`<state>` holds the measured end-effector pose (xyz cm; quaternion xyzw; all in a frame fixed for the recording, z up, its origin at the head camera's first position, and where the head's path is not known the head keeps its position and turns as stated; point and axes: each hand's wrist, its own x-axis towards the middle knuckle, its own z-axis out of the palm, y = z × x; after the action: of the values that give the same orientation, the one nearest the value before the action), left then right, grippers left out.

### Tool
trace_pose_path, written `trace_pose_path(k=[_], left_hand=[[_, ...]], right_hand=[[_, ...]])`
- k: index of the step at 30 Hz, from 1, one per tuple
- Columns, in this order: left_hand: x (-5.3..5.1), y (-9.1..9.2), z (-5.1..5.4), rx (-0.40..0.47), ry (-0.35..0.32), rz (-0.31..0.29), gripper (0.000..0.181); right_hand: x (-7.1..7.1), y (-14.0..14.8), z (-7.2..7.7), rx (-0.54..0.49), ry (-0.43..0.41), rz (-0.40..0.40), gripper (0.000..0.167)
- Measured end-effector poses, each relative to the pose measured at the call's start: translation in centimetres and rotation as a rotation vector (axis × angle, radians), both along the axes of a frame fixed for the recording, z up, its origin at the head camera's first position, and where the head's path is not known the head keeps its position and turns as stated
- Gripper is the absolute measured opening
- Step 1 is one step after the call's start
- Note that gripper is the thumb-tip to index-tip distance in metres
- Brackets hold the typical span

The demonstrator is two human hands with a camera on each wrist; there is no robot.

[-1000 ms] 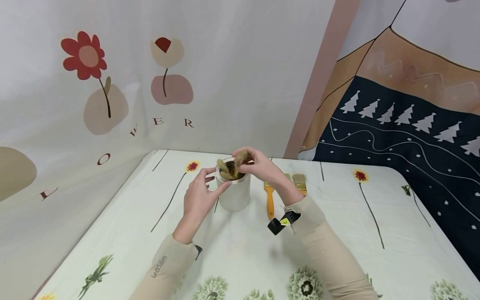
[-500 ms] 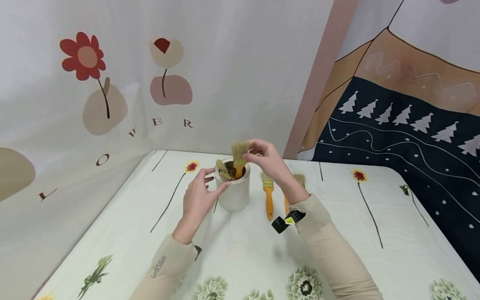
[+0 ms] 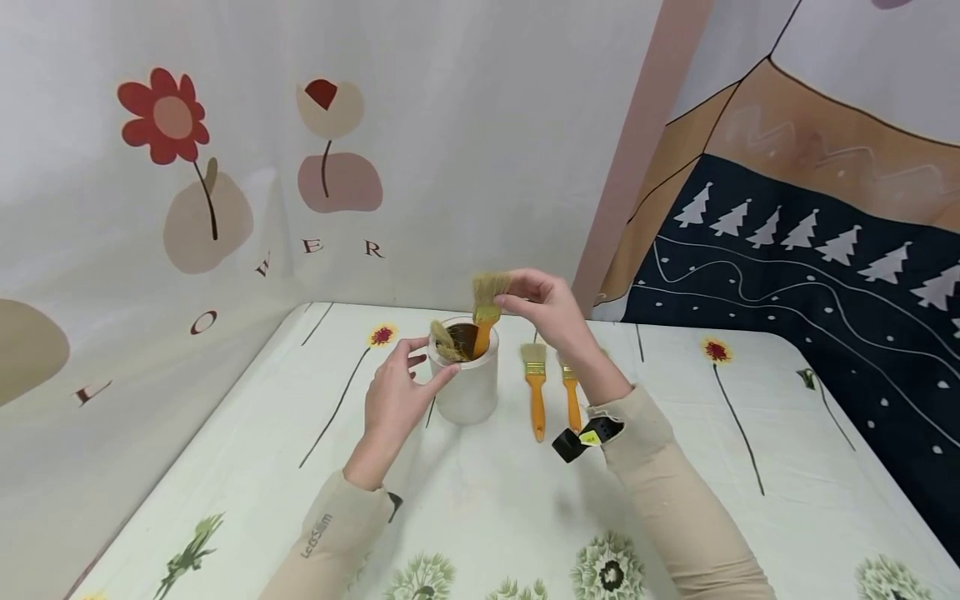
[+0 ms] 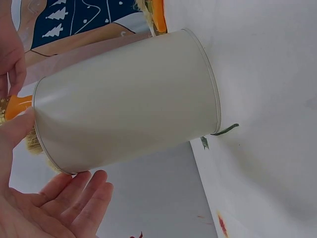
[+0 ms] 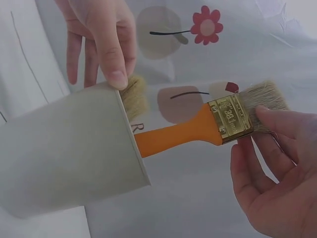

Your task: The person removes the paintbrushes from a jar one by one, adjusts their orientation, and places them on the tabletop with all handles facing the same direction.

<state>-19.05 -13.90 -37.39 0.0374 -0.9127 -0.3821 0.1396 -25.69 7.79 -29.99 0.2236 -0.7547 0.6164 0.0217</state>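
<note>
A white cylindrical container (image 3: 467, 396) stands upright on the table. My left hand (image 3: 397, 392) holds its rim, thumb on the near side and fingers on the left. Inside, bristle heads (image 3: 446, 340) show at the left of the opening. My right hand (image 3: 551, 312) pinches the bristles of a paintbrush (image 5: 178, 133) with an orange handle and a gold-coloured ferrule; its handle end is inside the container, hidden by the wall. In the left wrist view the container's side (image 4: 129, 99) fills the middle, with the left hand (image 4: 54, 203) at its rim.
Two more orange-handled brushes lie on the table right of the container: one (image 3: 537, 400) fully visible, the other (image 3: 572, 404) partly under my right wrist. The flower-print tablecloth (image 3: 480, 500) covers the table, and a printed curtain (image 3: 465, 167) hangs behind it.
My right hand has moved up and to the right, raising the brush so that more of its orange handle shows above the rim. The left hand keeps its hold on the container.
</note>
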Motion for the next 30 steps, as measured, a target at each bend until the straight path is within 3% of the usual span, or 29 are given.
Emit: trace_pose_path(k=[15,30], left_hand=[[0.1,-0.1,-0.2,-0.005,0.005,0.005,0.067],[-0.1,0.1,0.0,-0.013,0.018,0.008,0.067]], right_hand=[[0.3,1.6,1.0,-0.112,0.032,-0.046,0.029],[0.4,3.8,1.9,-0.222,0.105,-0.104,0.018]])
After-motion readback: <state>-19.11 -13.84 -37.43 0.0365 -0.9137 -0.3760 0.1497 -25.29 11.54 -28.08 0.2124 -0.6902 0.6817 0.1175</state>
